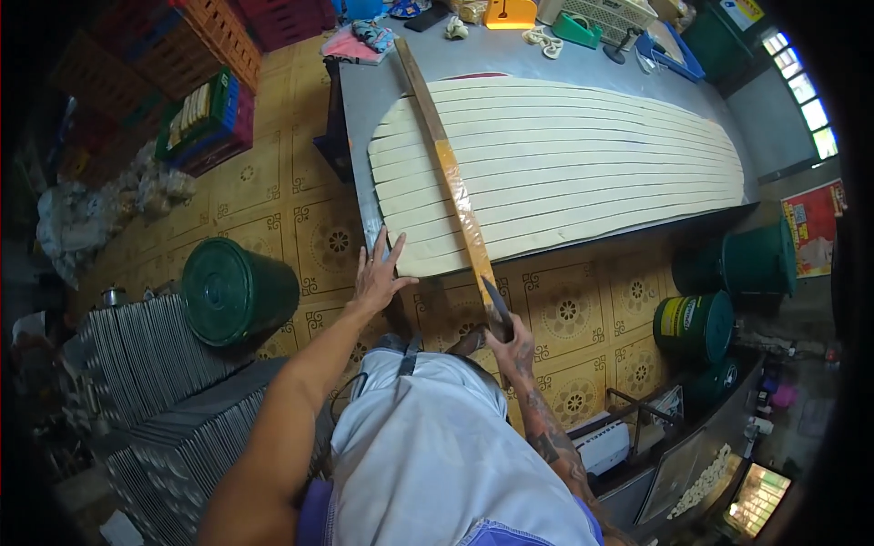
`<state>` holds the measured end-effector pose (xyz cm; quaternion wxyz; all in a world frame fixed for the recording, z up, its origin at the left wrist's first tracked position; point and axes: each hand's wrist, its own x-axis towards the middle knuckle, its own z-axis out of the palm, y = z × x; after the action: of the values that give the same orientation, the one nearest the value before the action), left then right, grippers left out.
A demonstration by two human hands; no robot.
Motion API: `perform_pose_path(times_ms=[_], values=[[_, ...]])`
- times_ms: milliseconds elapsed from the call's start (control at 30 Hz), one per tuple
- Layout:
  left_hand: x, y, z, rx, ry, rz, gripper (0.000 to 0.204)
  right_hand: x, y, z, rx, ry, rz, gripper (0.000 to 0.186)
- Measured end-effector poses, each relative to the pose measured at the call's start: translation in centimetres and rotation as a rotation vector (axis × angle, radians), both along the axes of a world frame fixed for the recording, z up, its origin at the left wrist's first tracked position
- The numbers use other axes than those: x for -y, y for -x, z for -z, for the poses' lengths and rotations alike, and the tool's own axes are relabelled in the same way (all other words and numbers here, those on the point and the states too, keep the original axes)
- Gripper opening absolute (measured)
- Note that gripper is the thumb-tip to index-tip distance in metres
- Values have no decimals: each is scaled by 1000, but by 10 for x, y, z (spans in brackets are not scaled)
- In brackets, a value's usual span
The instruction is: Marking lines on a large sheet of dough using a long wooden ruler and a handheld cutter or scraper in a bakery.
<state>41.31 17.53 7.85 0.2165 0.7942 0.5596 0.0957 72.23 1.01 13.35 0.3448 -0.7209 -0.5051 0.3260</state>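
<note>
A large sheet of pale dough [564,155], cut into many long strips, covers much of the grey table [353,127]. My left hand [382,278] has its fingers spread at the near left corner of the dough and table edge. A long wooden slat [453,191], partly wrapped in shiny tape, lies slanting across the strips and sticks out past the near edge. My right hand [512,341] is closed round the slat's near end together with a dark-bladed knife [494,296], whose point lies along the slat. Part of the grip is hidden.
Stacked metal trays [159,364] and a lidded green bucket [232,291] stand at left, with crates [209,123] behind. Green containers [692,323] and a dark counter [655,491] are at right. Small tools, baskets and an orange dispenser [510,14] occupy the table's far edge.
</note>
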Motion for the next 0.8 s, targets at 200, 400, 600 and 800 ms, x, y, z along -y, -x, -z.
perform_pose_path(times_ms=[200,400,600,800], values=[[-37,22,-21,-1,72,-8,121,39,54,0,7,47,81,45],[-99,27,28,245,75,-212,115,75,81,-1,23,16,120,47],[-152,-31,34,118,82,-421,100,121,68,7,62,-8,130,46],[-171,-17,56,167,1,-437,91,140,82,-13,133,161,109,45]])
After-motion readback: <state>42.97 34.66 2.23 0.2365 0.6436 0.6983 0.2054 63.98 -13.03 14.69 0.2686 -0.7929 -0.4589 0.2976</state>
